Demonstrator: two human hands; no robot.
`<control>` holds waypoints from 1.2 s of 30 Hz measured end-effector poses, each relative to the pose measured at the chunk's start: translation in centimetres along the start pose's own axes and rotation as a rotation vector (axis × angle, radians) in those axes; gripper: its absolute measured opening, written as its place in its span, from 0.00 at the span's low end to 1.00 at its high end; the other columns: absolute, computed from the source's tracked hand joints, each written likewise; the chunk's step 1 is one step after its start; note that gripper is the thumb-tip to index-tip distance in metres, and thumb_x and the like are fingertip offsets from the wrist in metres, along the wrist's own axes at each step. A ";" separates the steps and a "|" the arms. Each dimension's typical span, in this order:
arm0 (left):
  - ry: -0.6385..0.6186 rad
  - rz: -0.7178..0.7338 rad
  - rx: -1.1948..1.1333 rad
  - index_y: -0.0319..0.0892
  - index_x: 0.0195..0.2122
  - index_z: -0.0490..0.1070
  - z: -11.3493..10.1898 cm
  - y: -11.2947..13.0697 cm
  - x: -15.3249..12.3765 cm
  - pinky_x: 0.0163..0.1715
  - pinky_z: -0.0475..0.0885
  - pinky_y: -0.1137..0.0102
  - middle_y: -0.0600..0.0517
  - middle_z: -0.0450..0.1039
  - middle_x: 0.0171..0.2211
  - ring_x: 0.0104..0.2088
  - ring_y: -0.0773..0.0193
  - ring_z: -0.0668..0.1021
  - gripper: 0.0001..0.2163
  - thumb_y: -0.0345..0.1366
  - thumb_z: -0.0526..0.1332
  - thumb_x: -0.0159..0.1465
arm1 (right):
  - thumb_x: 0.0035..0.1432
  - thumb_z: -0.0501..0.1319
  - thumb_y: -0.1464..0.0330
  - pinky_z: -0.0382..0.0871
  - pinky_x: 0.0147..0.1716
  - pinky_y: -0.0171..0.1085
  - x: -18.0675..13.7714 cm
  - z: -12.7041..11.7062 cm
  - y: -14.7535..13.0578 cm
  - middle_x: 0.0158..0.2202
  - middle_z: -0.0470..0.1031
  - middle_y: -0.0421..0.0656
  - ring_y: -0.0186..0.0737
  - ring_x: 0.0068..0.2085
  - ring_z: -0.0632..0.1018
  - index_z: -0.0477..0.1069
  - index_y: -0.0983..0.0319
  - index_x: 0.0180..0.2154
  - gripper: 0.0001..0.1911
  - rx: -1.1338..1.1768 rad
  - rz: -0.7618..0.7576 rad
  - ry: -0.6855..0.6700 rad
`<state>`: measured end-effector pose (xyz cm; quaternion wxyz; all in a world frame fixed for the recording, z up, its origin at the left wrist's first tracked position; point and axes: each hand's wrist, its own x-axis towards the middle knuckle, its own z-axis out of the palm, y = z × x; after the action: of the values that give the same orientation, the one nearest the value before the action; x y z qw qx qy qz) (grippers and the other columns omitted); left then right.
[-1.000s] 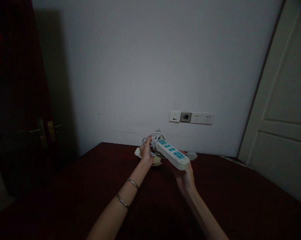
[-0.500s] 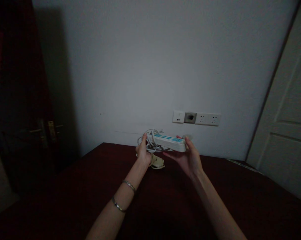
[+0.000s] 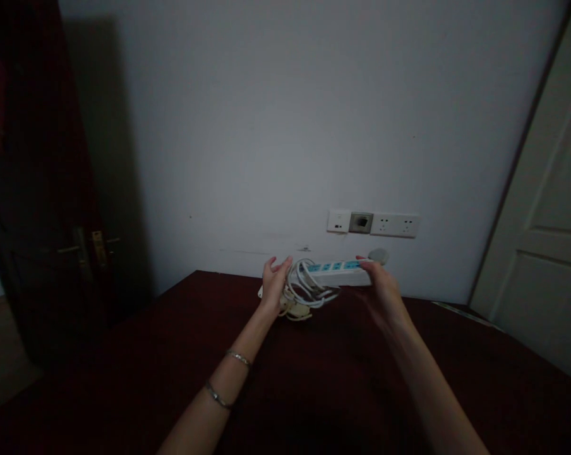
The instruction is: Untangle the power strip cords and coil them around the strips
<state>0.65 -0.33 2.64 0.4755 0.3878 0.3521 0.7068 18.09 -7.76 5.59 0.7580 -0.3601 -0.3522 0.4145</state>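
A white power strip [image 3: 345, 275] with blue socket faces is held up over the dark red tabletop. My right hand [image 3: 383, 287] grips its right end, thumb on top, other fingers partly hidden and blurred. A loosely looped white cord [image 3: 304, 287] hangs about the strip's left end. My left hand [image 3: 273, 284] is at the left edge of these loops, fingers raised and spread, not visibly closed on the cord; whether it touches it is hard to tell. Behind and below the loops, a cream-coloured power strip [image 3: 295, 308] with its own cord lies on the table, partly covered.
The dark red table [image 3: 304, 392] runs up to a pale wall. Wall sockets [image 3: 394, 224] and a grey round object [image 3: 379, 256] are beyond my right hand. A dark door [image 3: 34, 208] stands at left, a pale door [image 3: 546, 253] at right.
The white power strip and its cord loops have moved right with my right hand. My left hand has loosened from the cord and its fingers have spread. More of the grey round object shows.
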 end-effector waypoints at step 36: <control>-0.371 -0.209 0.267 0.33 0.30 0.70 -3.9 0.9 3.6 0.21 0.65 0.72 0.47 0.71 0.24 0.22 0.67 0.72 0.15 0.42 0.66 0.48 | 0.51 0.62 0.66 0.71 0.25 0.33 -0.6 -2.6 -3.9 0.38 0.76 0.53 0.37 0.29 0.77 0.65 0.67 0.47 0.21 -0.328 0.158 -0.368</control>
<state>-4.04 2.25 2.46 0.5469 0.5321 0.3872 0.5176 21.46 -10.50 7.44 0.5777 -0.4234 -0.5173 0.4683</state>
